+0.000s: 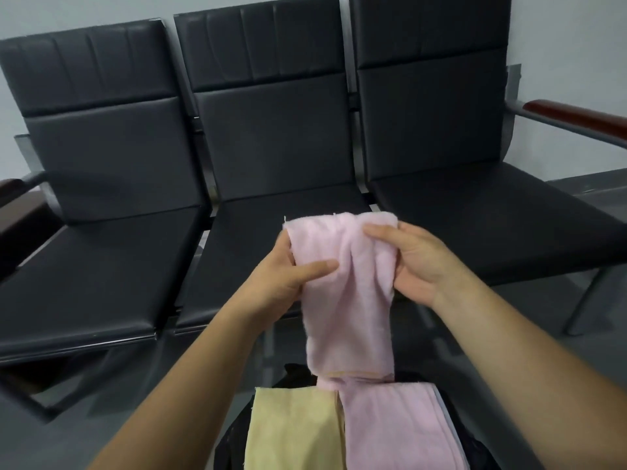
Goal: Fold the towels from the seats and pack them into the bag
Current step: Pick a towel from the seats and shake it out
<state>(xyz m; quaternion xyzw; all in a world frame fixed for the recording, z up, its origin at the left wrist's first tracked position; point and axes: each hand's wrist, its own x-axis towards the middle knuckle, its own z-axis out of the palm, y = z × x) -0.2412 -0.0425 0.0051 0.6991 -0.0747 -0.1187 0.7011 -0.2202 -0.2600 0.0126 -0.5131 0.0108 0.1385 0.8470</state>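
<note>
A pink towel (349,300), folded into a long strip, hangs upright in front of the middle seat. My left hand (288,279) grips its left edge with the thumb across the front. My right hand (410,262) grips its upper right edge, fingers curled over the cloth. The strip's lower end reaches down to a black bag (298,374) at the bottom of the view. In the bag lie a folded yellow towel (291,432) on the left and a folded pink towel (390,429) on the right. Most of the bag is hidden by the towels.
A row of three black padded seats (101,266) stands against a pale wall, with nothing lying on them. A brown armrest (576,117) sticks out at the right end and another armrest (13,212) at the left end. Grey floor shows below the seats.
</note>
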